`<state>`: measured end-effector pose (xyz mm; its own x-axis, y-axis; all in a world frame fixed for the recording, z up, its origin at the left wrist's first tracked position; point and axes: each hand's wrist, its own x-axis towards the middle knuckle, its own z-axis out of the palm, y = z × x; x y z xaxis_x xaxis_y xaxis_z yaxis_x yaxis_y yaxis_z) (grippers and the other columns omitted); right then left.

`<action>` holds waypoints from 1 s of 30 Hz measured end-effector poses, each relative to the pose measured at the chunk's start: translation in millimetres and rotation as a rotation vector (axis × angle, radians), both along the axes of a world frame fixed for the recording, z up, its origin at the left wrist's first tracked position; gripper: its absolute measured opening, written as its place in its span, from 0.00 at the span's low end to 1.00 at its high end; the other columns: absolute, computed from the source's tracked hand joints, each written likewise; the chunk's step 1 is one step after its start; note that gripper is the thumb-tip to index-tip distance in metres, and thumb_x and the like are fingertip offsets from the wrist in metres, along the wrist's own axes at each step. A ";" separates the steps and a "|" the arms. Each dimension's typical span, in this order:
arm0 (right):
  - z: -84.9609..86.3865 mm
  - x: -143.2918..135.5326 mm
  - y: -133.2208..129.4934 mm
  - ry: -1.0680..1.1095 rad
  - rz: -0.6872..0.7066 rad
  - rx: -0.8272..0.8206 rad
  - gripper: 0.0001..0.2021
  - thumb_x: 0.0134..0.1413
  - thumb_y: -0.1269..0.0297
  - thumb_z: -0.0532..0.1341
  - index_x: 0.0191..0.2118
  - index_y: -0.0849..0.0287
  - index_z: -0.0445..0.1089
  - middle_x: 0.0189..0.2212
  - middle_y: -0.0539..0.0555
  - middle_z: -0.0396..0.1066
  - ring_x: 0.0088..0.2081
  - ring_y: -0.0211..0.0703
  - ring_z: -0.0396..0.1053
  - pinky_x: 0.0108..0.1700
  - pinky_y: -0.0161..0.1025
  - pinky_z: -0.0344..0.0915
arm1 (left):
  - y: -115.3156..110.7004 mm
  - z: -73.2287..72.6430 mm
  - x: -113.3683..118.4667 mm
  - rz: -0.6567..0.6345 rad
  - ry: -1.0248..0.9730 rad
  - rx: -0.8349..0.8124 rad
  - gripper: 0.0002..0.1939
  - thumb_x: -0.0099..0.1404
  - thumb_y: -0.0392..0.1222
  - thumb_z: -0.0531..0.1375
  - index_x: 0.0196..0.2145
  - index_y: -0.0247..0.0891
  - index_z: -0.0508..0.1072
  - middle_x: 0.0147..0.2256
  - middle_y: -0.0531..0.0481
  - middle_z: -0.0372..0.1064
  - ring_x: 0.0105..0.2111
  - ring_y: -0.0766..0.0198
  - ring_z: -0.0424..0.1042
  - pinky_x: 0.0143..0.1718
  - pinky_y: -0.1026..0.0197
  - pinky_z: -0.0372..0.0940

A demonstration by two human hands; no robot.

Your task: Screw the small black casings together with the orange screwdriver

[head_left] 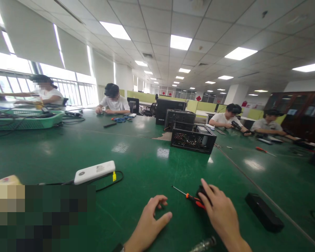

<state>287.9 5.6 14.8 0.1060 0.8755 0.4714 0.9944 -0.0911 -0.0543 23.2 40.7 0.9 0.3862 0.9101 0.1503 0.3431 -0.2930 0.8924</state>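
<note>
My left hand (154, 221) is above the green tabletop with fingers loosely curved, thumb apart and nothing between them. To its right, my right hand (220, 210) has its fingers over a small black object (201, 191), mostly hidden beneath them. A screwdriver (191, 197) with an orange-and-black handle lies by those fingers, its shaft pointing to the far left; part of the handle is covered by the hand. Near the bottom edge is a clear, ridged cylinder (203, 245), cut off by the frame. Right of my right hand rests a long black block (264, 212).
A white power-bank-like device (95, 172) with a black cable lies to the left. Black computer cases (193, 140) stand mid-table. At far left is a green basket (39, 122) of cables. Another orange screwdriver (262, 150) lies right. Several people sit around the table.
</note>
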 end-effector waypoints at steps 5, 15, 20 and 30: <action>-8.1 78.1 10.0 0.021 -0.429 -0.137 0.27 0.66 0.52 0.39 0.64 0.53 0.57 0.50 0.61 0.69 0.46 0.57 0.70 0.38 0.49 0.67 | -3.4 1.2 2.6 -0.007 0.047 0.071 0.13 0.59 0.42 0.62 0.43 0.40 0.72 0.42 0.49 0.71 0.43 0.56 0.68 0.50 0.55 0.59; -22.8 116.0 13.4 0.149 -0.486 -0.288 0.30 0.63 0.52 0.37 0.63 0.57 0.59 0.49 0.66 0.68 0.44 0.60 0.72 0.42 0.55 0.66 | -1.4 1.1 1.9 -0.037 0.071 0.118 0.09 0.58 0.37 0.62 0.39 0.41 0.72 0.39 0.51 0.71 0.42 0.57 0.68 0.59 0.51 0.51; -17.1 115.0 9.1 0.224 -0.451 -0.274 0.31 0.62 0.50 0.39 0.62 0.59 0.61 0.51 0.67 0.69 0.47 0.60 0.72 0.44 0.54 0.67 | -1.8 2.0 2.7 -0.043 0.078 0.112 0.10 0.58 0.36 0.62 0.39 0.40 0.72 0.40 0.50 0.71 0.43 0.57 0.68 0.61 0.50 0.49; -2.4 105.8 2.4 0.249 -0.525 -0.244 0.29 0.61 0.47 0.40 0.54 0.52 0.70 0.47 0.64 0.73 0.40 0.61 0.74 0.40 0.54 0.67 | -1.8 3.4 3.4 -0.049 0.097 0.130 0.08 0.57 0.36 0.62 0.38 0.41 0.72 0.39 0.50 0.71 0.43 0.56 0.68 0.61 0.49 0.49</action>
